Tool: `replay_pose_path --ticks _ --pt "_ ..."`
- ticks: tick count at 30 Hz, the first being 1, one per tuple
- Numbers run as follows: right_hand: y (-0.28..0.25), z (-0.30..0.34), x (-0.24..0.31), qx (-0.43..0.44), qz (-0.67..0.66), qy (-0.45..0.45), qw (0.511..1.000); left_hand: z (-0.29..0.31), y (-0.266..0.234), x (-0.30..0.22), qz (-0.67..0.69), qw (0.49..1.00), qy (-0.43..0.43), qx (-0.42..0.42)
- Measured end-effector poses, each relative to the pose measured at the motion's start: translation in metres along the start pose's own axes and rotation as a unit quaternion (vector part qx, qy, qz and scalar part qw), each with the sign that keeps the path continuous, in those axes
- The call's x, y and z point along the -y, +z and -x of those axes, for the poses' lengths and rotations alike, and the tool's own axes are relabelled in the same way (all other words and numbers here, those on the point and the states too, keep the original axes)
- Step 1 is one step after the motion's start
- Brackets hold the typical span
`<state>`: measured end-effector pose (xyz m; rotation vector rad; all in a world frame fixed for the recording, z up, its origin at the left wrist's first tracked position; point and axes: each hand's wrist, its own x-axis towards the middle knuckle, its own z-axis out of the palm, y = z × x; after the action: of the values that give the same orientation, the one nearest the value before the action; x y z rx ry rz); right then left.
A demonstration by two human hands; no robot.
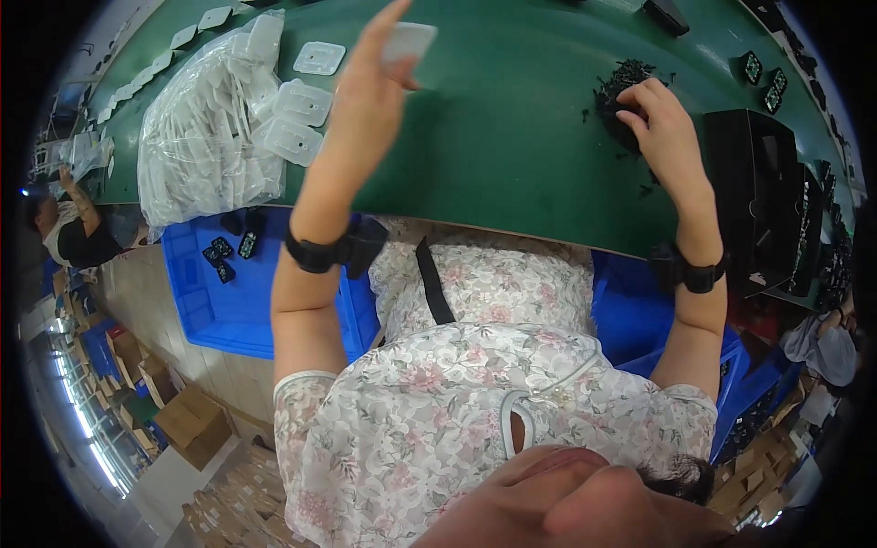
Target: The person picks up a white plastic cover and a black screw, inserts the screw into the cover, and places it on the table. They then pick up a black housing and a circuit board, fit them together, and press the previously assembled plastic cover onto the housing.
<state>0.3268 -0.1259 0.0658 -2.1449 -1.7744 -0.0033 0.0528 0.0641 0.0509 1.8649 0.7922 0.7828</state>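
Note:
My left hand (370,91) is raised over the green table and grips a flat white plastic plate (411,41) with rounded corners between thumb and fingers. My right hand (660,119) bends its fingers down at a heap of small black parts (626,82), which look like screws. Its thumb and fingertips are close together; whatever they pinch is too small to make out. Left of my left forearm, similar white plates (303,102) lie loose beside a clear plastic bag (215,128) packed with more of them.
A row of white plates (183,36) runs along the far left of the green table (512,137). Black boxes (751,192) stand at the right, with small black units (775,89) beyond. Blue bins (219,315) sit below the table edge. Another person (87,224) is at the far left.

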Motion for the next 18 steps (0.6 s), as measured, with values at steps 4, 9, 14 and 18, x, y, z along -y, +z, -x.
replay_pose_path --ticks 4,9,14,18 --pt "0.017 0.006 -0.002 -0.057 0.02 -0.005 0.998 0.028 0.044 0.001 0.113 0.991 0.025 0.068" --pt "0.022 0.005 -0.001 -0.05 0.02 -0.028 0.998 0.044 0.06 -0.006 0.183 0.97 -0.065 0.146" --pt "0.019 0.006 -0.007 -0.063 0.013 -0.007 0.998 0.056 0.066 -0.009 0.222 0.967 -0.072 0.101" --pt "0.019 0.013 -0.002 -0.141 -0.036 0.026 0.989 0.064 0.074 -0.007 0.25 0.965 -0.062 0.059"
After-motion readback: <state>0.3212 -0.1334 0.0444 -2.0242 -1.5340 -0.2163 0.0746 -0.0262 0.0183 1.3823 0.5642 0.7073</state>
